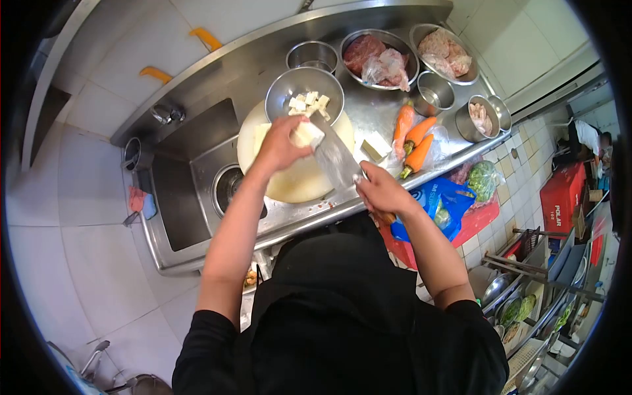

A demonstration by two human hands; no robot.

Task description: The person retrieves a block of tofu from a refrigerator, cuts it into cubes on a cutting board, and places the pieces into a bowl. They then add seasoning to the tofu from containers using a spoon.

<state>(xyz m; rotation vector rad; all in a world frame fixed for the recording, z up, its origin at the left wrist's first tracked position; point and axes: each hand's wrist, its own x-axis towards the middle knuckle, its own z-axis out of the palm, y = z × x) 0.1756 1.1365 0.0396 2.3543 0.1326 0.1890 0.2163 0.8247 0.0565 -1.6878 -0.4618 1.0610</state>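
Note:
My right hand [382, 192] grips the handle of a wide cleaver [334, 157], its blade raised flat over the round pale cutting board [296, 184]. White cubes, probably tofu [307, 133], lie on the blade tip. My left hand [280, 146] rests against those cubes at the blade's far end. Just beyond stands a steel bowl [304, 92] that holds more white cubes [309, 103]. A pale block [376, 146] lies on the counter to the right of the board.
Three carrots [413, 138] lie right of the board. Steel bowls of raw meat [380, 56], [446, 52] and smaller bowls [312, 56], [434, 91], [479, 118] line the counter's back. A sink [178, 191] lies left. A blue bag [440, 204] hangs at the counter edge.

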